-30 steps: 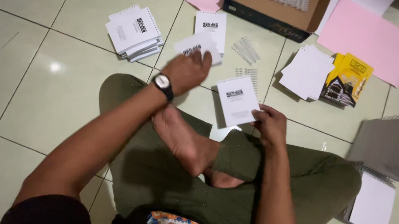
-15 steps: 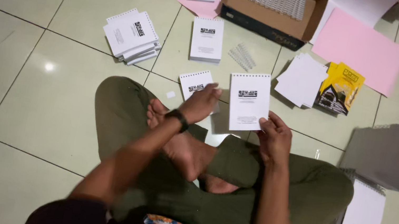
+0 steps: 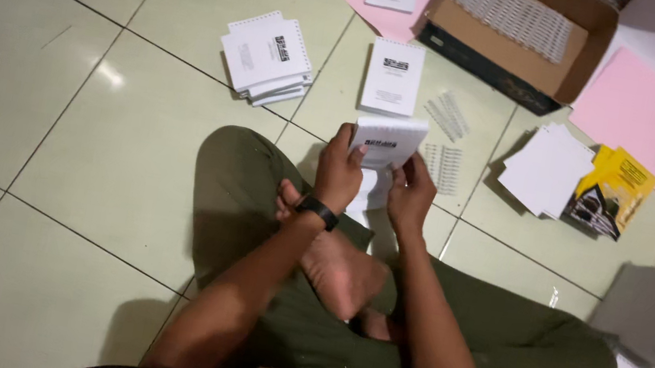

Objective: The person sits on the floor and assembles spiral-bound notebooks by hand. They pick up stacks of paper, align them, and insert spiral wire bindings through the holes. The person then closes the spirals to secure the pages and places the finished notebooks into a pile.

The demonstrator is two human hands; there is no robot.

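I sit cross-legged on a tiled floor in green trousers. Both hands hold one small white booklet [image 3: 387, 143] with dark print on its cover, raised above my knees. My left hand [image 3: 338, 170], with a black watch on the wrist, grips its left edge. My right hand [image 3: 411, 194] grips its lower right edge. More white sheets [image 3: 368, 192] show just under the booklet, between my hands.
A stack of white booklets [image 3: 267, 56] lies to the left, a single one [image 3: 393, 77] ahead. Loose wire binding combs [image 3: 448, 117] lie beside it. An open cardboard box [image 3: 516, 32] of combs, pink sheets [image 3: 653, 128], white sheets [image 3: 546, 167] and yellow covers [image 3: 613, 192] sit at the right.
My left hand came back from the floor ahead and joined my right hand on the booklet. The booklet now sits lower, between both hands.
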